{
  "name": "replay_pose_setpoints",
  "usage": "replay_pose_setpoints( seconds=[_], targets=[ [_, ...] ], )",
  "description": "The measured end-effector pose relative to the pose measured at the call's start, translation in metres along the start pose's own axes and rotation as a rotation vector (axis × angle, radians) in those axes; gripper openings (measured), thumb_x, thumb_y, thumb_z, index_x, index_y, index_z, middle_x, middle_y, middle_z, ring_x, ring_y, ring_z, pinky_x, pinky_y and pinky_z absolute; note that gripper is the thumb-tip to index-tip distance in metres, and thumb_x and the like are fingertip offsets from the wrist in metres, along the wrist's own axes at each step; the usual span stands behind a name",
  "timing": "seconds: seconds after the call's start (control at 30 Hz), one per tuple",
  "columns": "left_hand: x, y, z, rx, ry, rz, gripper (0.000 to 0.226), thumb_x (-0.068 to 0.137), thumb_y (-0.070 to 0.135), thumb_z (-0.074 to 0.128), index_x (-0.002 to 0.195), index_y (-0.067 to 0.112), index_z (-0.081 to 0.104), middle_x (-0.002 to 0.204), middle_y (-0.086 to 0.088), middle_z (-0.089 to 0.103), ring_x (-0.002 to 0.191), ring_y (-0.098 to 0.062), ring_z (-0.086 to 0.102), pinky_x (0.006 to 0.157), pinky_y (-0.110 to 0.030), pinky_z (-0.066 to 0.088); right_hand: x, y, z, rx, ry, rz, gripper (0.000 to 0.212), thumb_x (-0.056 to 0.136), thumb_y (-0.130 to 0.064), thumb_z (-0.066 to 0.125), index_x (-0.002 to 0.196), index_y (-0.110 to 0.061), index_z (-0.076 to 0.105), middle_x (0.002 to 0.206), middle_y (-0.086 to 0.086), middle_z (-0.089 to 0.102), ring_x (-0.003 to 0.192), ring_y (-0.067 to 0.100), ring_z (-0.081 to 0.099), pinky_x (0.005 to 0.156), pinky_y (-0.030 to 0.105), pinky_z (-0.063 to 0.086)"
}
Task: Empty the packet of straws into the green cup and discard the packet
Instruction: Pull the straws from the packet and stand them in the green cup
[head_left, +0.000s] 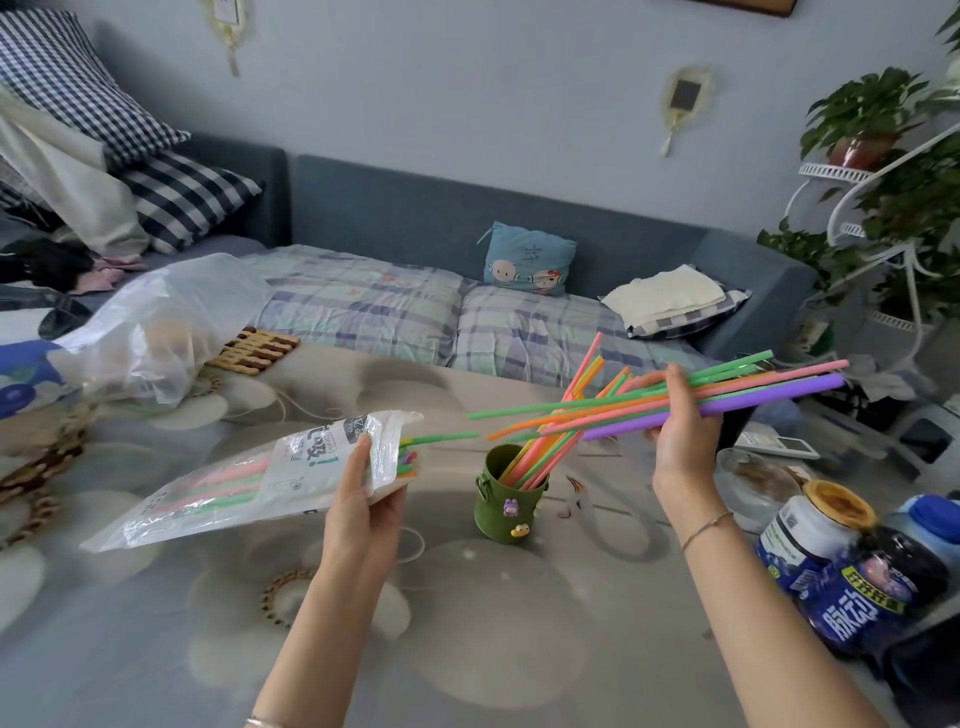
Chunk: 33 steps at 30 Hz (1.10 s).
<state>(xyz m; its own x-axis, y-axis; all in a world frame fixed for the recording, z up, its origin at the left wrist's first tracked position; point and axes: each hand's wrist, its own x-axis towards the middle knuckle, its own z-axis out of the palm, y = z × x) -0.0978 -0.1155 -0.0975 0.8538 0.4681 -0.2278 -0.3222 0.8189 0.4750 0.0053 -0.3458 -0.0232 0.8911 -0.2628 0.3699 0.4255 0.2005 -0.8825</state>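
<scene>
Above the green cup (506, 499), right hand (680, 431) gripping straws (727, 397), left hand (363, 493) clutching packet (249, 483)

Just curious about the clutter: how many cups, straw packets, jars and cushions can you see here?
Cup: 1
Packet: 1, in the left hand
Jars: 2, second
Cushion: 1
Total: 5

Single head-worn wide-angle view, looking forward and down, close over table (519, 649)
</scene>
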Motion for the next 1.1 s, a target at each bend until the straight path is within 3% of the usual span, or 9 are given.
replay_pose_setpoints(
  seconds=[0.13, 0.27, 0.33, 0.53, 0.6, 0.7, 0.87, 0.97, 1.1],
  targets=[
    [0.000, 0.001, 0.000, 0.012, 0.005, -0.009, 0.012, 0.093, 0.017, 0.058, 0.100, 0.008, 0.064, 0.075, -0.005, 0.074, 0.059, -0.013, 0.071, 0.062, -0.023, 0.059, 0.006, 0.001, -0.006, -0.033, -0.010, -0.007, 0.039, 0.094, -0.026, 0.049, 0.057, -0.021, 0.061, 0.054, -0.013, 0.066, 0.054, -0.002, 0.062, 0.048, 0.013, 0.046],
    [-0.001, 0.000, -0.001, 0.020, 0.006, -0.003, 0.012, 0.093, 0.017, 0.058, 0.099, 0.008, 0.063, 0.072, -0.005, 0.074, 0.059, -0.013, 0.070, 0.060, -0.023, 0.059, 0.012, 0.007, -0.011, -0.134, -0.075, -0.031, 0.050, 0.096, -0.025, 0.048, 0.050, -0.030, 0.068, 0.055, -0.019, 0.066, 0.061, -0.005, 0.064, 0.065, 0.022, 0.050],
    [-0.001, -0.001, -0.001, 0.014, 0.003, -0.005, 0.012, 0.094, 0.016, 0.058, 0.099, 0.007, 0.064, 0.072, -0.005, 0.074, 0.059, -0.013, 0.071, 0.059, -0.023, 0.059, 0.015, 0.011, -0.014, -0.187, -0.103, -0.065, 0.048, 0.096, -0.026, 0.048, 0.051, -0.027, 0.066, 0.058, -0.016, 0.068, 0.066, -0.003, 0.065, 0.068, 0.020, 0.051],
    [-0.002, -0.004, 0.001, 0.015, -0.011, -0.008, 0.016, 0.094, 0.017, 0.057, 0.104, 0.007, 0.062, 0.081, -0.007, 0.073, 0.062, -0.012, 0.071, 0.062, -0.024, 0.060, 0.014, 0.021, -0.011, -0.335, -0.105, -0.107, 0.033, 0.095, -0.026, 0.052, 0.063, -0.022, 0.062, 0.066, -0.007, 0.060, 0.056, -0.011, 0.059, 0.053, 0.003, 0.042],
    [-0.002, -0.004, 0.001, 0.012, -0.012, -0.008, 0.015, 0.094, 0.017, 0.058, 0.103, 0.007, 0.063, 0.080, -0.007, 0.073, 0.063, -0.012, 0.071, 0.061, -0.024, 0.059, 0.014, 0.022, -0.008, -0.408, -0.146, -0.095, 0.034, 0.094, -0.031, 0.051, 0.066, -0.018, 0.063, 0.063, -0.005, 0.058, 0.054, -0.005, 0.059, 0.052, 0.007, 0.044],
    [-0.003, -0.004, 0.002, -0.002, -0.013, -0.013, 0.013, 0.094, 0.017, 0.057, 0.099, 0.007, 0.064, 0.073, -0.005, 0.075, 0.062, -0.012, 0.071, 0.059, -0.023, 0.058, 0.010, 0.022, 0.003, -0.564, -0.222, -0.087, 0.041, 0.094, -0.038, 0.049, 0.070, -0.009, 0.065, 0.057, 0.005, 0.052, 0.052, 0.015, 0.054, 0.051, 0.026, 0.045],
    [-0.005, -0.004, 0.003, -0.013, -0.010, -0.017, 0.013, 0.094, 0.017, 0.057, 0.098, 0.007, 0.064, 0.072, -0.006, 0.075, 0.061, -0.013, 0.072, 0.058, -0.023, 0.058, 0.001, 0.030, 0.026, -0.754, -0.298, -0.119, 0.051, 0.093, -0.039, 0.050, 0.064, 0.001, 0.061, 0.048, 0.002, 0.045, 0.044, 0.019, 0.047, 0.045, 0.026, 0.037],
    [-0.006, -0.004, 0.003, -0.014, -0.014, -0.023, 0.014, 0.094, 0.017, 0.057, 0.100, 0.007, 0.064, 0.074, -0.005, 0.075, 0.063, -0.013, 0.072, 0.059, -0.023, 0.058, -0.001, 0.039, 0.036, -0.857, -0.350, -0.114, 0.049, 0.089, -0.037, 0.058, 0.050, -0.011, 0.043, 0.046, 0.001, 0.042, 0.044, 0.020, 0.046, 0.048, 0.029, 0.039],
    [-0.006, -0.003, 0.003, -0.026, -0.019, -0.034, 0.014, 0.094, 0.017, 0.057, 0.100, 0.007, 0.065, 0.077, -0.006, 0.075, 0.065, -0.014, 0.073, 0.059, -0.023, 0.058, -0.005, 0.048, 0.039, -0.852, -0.323, -0.111, 0.037, 0.079, -0.038, 0.071, 0.062, -0.011, 0.052, 0.055, 0.003, 0.055, 0.053, 0.019, 0.057, 0.053, 0.030, 0.047]
  ],
)
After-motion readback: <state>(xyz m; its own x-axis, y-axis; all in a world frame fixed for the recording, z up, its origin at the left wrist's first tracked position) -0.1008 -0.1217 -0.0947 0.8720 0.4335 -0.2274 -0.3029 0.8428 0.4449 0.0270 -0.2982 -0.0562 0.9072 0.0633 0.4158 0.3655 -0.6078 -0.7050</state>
